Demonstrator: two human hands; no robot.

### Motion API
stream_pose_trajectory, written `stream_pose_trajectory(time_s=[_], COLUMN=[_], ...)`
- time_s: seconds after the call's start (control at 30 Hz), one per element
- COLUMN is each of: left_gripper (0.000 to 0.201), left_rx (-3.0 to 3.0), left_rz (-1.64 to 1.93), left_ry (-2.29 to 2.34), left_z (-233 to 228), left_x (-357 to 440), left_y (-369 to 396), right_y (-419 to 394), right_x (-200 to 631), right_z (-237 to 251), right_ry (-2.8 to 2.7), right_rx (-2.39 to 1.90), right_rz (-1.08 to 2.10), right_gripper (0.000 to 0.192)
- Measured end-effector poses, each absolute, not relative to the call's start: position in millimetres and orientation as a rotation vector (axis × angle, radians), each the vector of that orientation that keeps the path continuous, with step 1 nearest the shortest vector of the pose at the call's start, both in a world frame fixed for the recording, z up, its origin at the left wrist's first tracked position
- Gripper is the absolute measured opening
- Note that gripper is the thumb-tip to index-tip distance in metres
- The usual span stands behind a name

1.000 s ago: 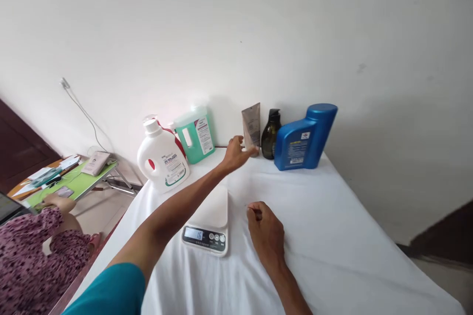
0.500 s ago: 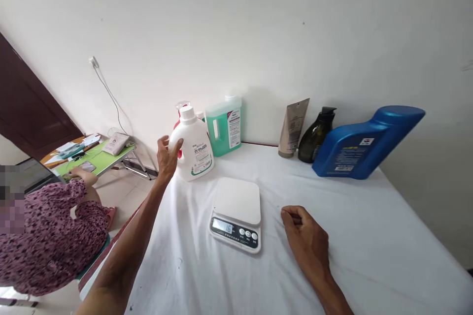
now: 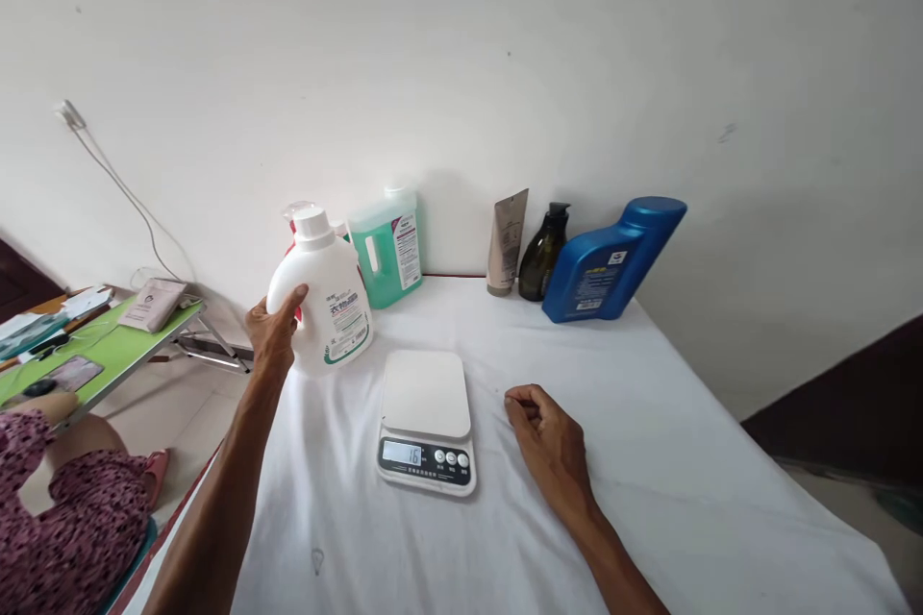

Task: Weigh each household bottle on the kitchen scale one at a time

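Note:
My left hand [image 3: 272, 334] grips the left side of a white detergent jug [image 3: 327, 300] with a white cap, which stands near the table's left edge. A white kitchen scale [image 3: 427, 420] lies in the middle of the white-covered table [image 3: 649, 480], its display lit and its platform bare. Just right of the scale rests my right hand [image 3: 544, 430], loosely curled on the cloth and holding nothing.
Against the wall stand a green liquid jug [image 3: 387, 248], a beige tube [image 3: 507, 241], a dark pump bottle [image 3: 542, 255] and a blue oil jug [image 3: 610, 261]. At the left, a person in a patterned top [image 3: 64, 509] sits by a low green table [image 3: 93, 360].
My left hand left the beige tube at the back, swung left to the white detergent jug and closed on its side. My right hand stayed beside the scale.

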State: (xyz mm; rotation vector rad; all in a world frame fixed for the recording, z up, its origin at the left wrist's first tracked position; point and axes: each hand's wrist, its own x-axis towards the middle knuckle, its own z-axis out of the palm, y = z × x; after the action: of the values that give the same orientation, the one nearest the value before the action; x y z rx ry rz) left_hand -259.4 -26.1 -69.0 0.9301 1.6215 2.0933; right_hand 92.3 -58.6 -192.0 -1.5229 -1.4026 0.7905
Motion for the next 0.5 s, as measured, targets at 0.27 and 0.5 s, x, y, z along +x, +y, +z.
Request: stream_pose_trajectory(time_s=[0.27,0.5], left_gripper=[0.061,0.067], left_rx=[1.111,1.118], left_rz=[2.124,1.97], left_ry=[1.366,1.271], left_z=[-22,-28], left_x=[-228,-184], left_y=[-72,-75], right_y=[-57,-57], right_x=[91,90], right_z=[-195,-193], right_ry=[-1.401,-1.396], right_rx=[-1.507,-1.498], right_rz=[0.778,0.764], right_gripper=[0.031,0.029])
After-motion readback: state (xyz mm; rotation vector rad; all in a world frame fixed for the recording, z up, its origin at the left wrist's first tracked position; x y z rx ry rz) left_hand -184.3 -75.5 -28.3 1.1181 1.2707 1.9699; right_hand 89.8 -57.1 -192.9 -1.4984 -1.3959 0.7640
